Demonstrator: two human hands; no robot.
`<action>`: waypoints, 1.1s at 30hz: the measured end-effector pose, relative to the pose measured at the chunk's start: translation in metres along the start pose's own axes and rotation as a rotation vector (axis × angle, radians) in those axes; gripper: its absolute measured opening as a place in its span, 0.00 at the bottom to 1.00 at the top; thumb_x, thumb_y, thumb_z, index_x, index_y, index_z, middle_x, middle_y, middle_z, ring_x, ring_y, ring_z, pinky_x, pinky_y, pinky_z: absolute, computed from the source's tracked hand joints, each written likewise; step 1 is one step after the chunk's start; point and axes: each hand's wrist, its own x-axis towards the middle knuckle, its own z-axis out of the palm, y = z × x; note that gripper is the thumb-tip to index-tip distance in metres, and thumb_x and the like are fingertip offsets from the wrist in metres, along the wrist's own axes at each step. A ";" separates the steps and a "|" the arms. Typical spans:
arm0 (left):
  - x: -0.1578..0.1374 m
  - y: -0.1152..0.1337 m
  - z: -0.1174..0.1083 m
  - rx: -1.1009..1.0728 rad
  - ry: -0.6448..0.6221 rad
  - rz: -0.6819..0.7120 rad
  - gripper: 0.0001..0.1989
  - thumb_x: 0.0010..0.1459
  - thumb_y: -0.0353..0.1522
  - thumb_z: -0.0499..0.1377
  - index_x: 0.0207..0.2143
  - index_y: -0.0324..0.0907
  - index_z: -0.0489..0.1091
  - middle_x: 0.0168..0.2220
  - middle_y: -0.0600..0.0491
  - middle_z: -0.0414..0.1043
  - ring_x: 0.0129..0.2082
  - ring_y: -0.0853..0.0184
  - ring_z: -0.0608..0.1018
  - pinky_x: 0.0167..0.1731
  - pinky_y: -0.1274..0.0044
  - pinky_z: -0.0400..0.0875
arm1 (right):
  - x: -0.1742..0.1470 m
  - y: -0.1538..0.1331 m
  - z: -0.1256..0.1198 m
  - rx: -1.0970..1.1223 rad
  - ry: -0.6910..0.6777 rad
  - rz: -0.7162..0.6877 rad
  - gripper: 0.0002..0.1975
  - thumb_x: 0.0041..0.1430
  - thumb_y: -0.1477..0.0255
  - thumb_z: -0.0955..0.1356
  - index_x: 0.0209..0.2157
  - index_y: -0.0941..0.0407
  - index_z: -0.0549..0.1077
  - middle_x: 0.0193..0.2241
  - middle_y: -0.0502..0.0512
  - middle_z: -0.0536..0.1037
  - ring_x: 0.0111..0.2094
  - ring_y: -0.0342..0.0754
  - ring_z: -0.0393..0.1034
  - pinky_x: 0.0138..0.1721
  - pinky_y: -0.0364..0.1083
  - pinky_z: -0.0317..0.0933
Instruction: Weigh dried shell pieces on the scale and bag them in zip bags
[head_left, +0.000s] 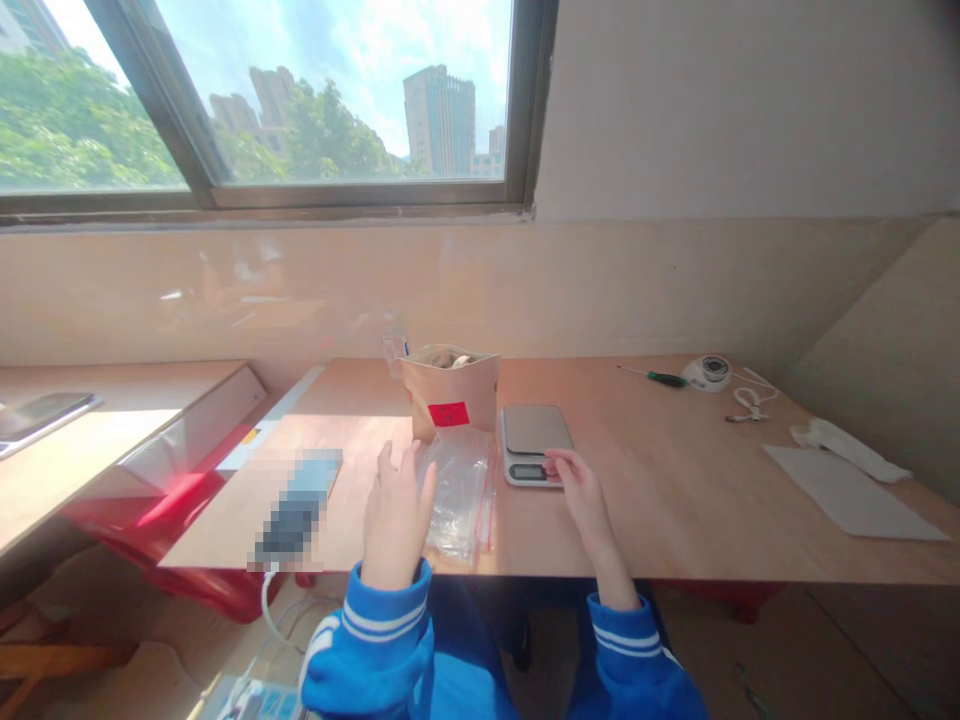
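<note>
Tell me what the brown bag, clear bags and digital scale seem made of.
Brown bag: probably paper, matte and stiff-standing. Clear bags: likely thin plastic, see-through with glossy glints. Digital scale: grey plate, perhaps metal by its satin sheen; smooth white casing, probably plastic.

I can make out on my feed a green-handled screwdriver (pixel 666 380) just beside a white dome camera (pixel 706 373), near the far right corner of the desk (pixel 697 490); a white sheet (pixel 847 497) lies by the right edge; a pixelated phone (pixel 296 508) sits at the near left corner.
</note>
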 end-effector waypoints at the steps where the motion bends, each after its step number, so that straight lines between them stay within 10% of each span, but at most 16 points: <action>1: 0.007 0.007 0.003 -0.034 0.013 0.110 0.19 0.60 0.38 0.49 0.52 0.46 0.66 0.58 0.43 0.59 0.51 0.57 0.72 0.49 0.66 0.68 | 0.002 0.001 -0.009 -0.025 0.045 -0.008 0.15 0.53 0.59 0.65 0.33 0.56 0.74 0.29 0.56 0.76 0.33 0.51 0.71 0.37 0.50 0.67; 4: 0.019 0.023 0.035 -0.148 -0.065 0.328 0.20 0.61 0.36 0.48 0.54 0.50 0.66 0.57 0.48 0.64 0.58 0.57 0.66 0.58 0.63 0.58 | 0.007 0.008 -0.033 -0.114 0.165 -0.010 0.15 0.53 0.60 0.63 0.34 0.57 0.73 0.30 0.57 0.77 0.33 0.52 0.71 0.38 0.52 0.66; 11: 0.000 0.003 0.130 -0.169 -0.233 0.137 0.23 0.59 0.32 0.48 0.56 0.42 0.67 0.59 0.43 0.62 0.59 0.54 0.65 0.60 0.63 0.57 | 0.000 0.041 -0.065 -0.573 0.247 -0.167 0.17 0.57 0.62 0.58 0.33 0.57 0.73 0.35 0.64 0.77 0.39 0.56 0.69 0.43 0.54 0.62; 33: 0.000 -0.019 0.119 0.113 -0.164 0.072 0.25 0.62 0.33 0.45 0.60 0.39 0.61 0.62 0.43 0.58 0.62 0.57 0.62 0.60 0.64 0.55 | -0.020 0.016 -0.038 -1.289 -0.159 -0.377 0.21 0.63 0.76 0.57 0.54 0.46 0.68 0.37 0.58 0.68 0.38 0.52 0.61 0.40 0.50 0.53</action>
